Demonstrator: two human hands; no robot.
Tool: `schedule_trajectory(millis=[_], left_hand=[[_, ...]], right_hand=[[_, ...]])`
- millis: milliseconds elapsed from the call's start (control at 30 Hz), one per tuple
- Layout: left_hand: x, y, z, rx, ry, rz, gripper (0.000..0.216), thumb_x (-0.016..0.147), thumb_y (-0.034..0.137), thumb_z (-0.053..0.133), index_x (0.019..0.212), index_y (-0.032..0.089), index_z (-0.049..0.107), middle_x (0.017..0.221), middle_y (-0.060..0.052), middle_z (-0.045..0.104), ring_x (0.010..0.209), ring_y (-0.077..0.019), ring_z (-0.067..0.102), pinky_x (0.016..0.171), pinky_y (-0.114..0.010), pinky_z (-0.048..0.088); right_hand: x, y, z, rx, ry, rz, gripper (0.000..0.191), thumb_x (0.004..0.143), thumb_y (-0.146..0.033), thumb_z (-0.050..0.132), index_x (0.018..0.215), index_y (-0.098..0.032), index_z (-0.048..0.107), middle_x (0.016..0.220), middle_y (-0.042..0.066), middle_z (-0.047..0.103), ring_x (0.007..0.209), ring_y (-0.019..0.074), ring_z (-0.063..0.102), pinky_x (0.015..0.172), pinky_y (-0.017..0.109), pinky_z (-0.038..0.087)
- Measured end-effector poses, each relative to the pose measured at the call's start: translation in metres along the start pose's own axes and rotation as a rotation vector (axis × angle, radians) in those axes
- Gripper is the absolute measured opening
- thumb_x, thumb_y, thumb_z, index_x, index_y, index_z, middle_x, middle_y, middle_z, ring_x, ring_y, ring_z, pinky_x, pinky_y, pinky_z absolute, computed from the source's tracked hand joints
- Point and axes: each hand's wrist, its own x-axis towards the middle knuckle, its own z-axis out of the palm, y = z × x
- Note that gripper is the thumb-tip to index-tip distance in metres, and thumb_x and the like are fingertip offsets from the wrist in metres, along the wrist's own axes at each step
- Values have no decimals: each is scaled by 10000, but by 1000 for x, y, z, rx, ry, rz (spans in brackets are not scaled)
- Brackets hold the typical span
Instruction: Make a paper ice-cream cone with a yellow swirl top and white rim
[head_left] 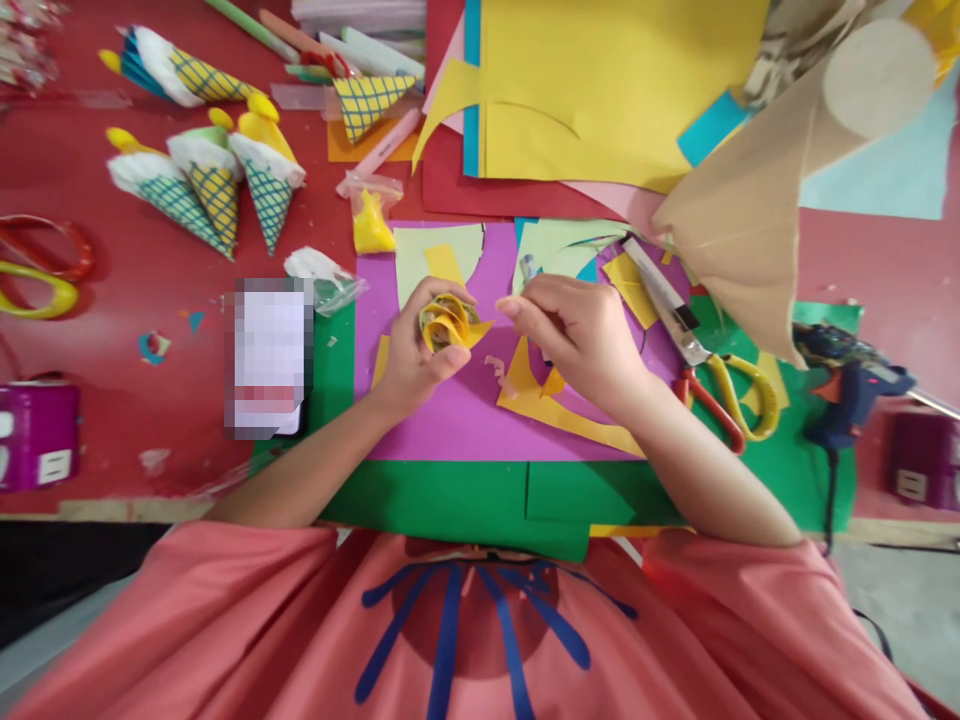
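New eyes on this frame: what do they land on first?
Probably the large bright yellow sheet at the top, right of centre. Next, the grid-patterned cones with white puffy rims at upper left. Then, near the middle, the left hand holding a curled yellow paper piece above the purple sheet.

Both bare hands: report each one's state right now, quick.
Left hand: closed around a rolled yellow paper piece.
Right hand: curled, above the flat purple paper sheet; whether it holds anything cannot be told.
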Motion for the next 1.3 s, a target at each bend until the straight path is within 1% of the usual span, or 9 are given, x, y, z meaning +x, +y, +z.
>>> schedule_trajectory(millis=[133, 233, 367, 567, 800, 933, 1033, 1233, 1300], left_hand=[[0, 7, 0, -75, -36, 12, 508, 778, 664, 689, 1107, 287, 597, 1001, -39, 582, 859, -172, 618, 721, -312, 516], [-2, 7, 1, -18, -34, 19, 564, 760, 697, 688, 1141, 304, 555, 1026, -40, 571, 870, -185, 617, 717, -336, 512], [-2, 8, 1, 88, -37, 6, 616, 738, 782, 631, 1133, 322, 519, 1060, -51, 560, 909, -220, 611, 707, -381, 492], [0, 7, 0, 177, -53, 6, 584, 766, 803, 573, 1077, 310, 528, 1050, -55, 548, 962, -234, 579, 728, -412, 455], [2, 8, 0, 150, -108, 21, 512, 795, 697, 642, 1068, 280, 525, 1047, -48, 554, 979, -219, 579, 787, -402, 482], [3, 9, -1, 94, -133, 13, 480, 793, 605, 699, 1079, 264, 520, 997, -26, 590, 867, -167, 610, 736, -334, 501], [6, 12, -3, 111, -146, 30, 502, 761, 628, 720, 1042, 251, 542, 947, -13, 627, 802, -154, 619, 676, -305, 495], [7, 17, -5, 176, -183, -17, 552, 730, 686, 706, 1033, 242, 577, 958, -29, 675, 806, -178, 627, 715, -332, 528], [6, 16, -5, 163, -179, -21, 557, 737, 696, 690, 1042, 243, 579, 968, -35, 675, 810, -183, 628, 722, -340, 531]], right_hand=[[-5, -7, 6, 23, -38, -36, 252, 979, -361, 557, 865, -161, 661, 765, 14, 639, 667, 103, 547, 638, 247, 393], [-8, -9, 10, 47, -83, 14, 217, 963, -335, 579, 884, -161, 682, 726, -5, 649, 618, 84, 537, 608, 230, 392], [-9, -10, 13, 130, -71, 46, 171, 948, -287, 593, 915, -153, 693, 699, -23, 642, 572, 61, 506, 578, 212, 393], [-7, -6, 15, 218, -81, 93, 181, 940, -314, 608, 946, -156, 697, 732, -15, 667, 582, 65, 529, 593, 223, 424], [-4, -2, 16, 261, -91, 120, 190, 932, -304, 624, 990, -148, 715, 822, 10, 707, 659, 86, 582, 647, 245, 462], [-3, -3, 12, 234, -121, 90, 193, 944, -267, 595, 1022, -150, 727, 845, 15, 718, 680, 90, 593, 676, 248, 471], [-3, -5, 10, 197, -145, 77, 193, 944, -246, 580, 1004, -159, 741, 843, 14, 725, 671, 88, 588, 673, 244, 461], [-1, -6, 6, 190, -185, 60, 198, 933, -226, 587, 1024, -151, 746, 939, 48, 755, 714, 107, 631, 704, 257, 480], [-1, -5, 4, 230, -182, 70, 192, 939, -246, 583, 1007, -145, 731, 902, 43, 744, 683, 102, 621, 679, 250, 481]])
